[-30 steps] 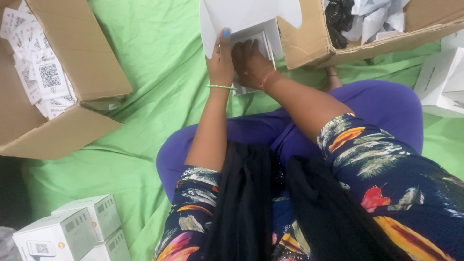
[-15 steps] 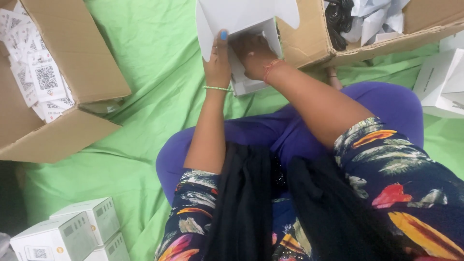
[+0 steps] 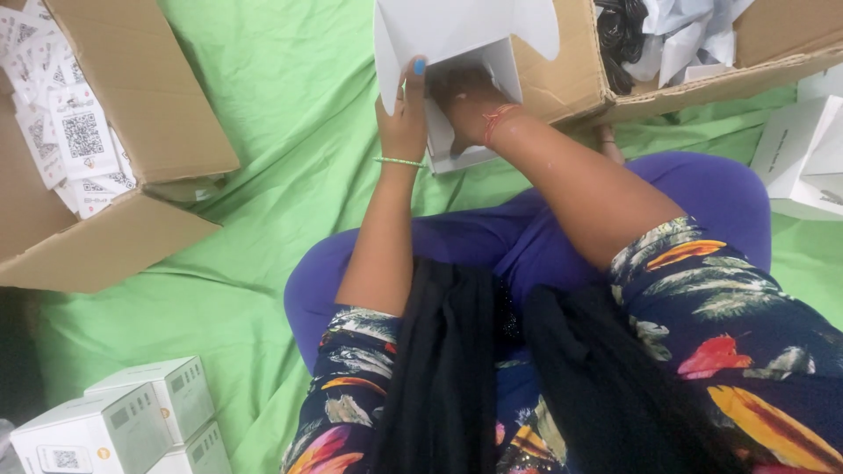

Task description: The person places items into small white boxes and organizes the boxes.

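Head view, looking down at a seated person with crossed legs in purple trousers on a green cloth [image 3: 290, 114] spread over the floor. The left hand [image 3: 404, 114] grips the side wall of a small white cardboard box with open top flaps [image 3: 457, 35], fingers closed flat against the outside and thumb side toward the opening; a thin green bangle sits at the wrist. The right hand [image 3: 461, 96] is pushed into the box's open mouth, so that its fingers are hidden inside; whether they are spread or closed on anything cannot be told. A red thread circles the right wrist. The white box is held above the cloth, just in front of the knees and touching or just beside a large brown cardboard carton [image 3: 580, 79] at upper right, which contains white paper and a black item. At upper left lies a second open brown cardboard carton [image 3: 132, 114] filled with white printed leaflets [image 3: 70, 132]. Closed white retail boxes are stacked at lower left [image 3: 123, 421], and further white boxes lie at the right edge [image 3: 803, 154].
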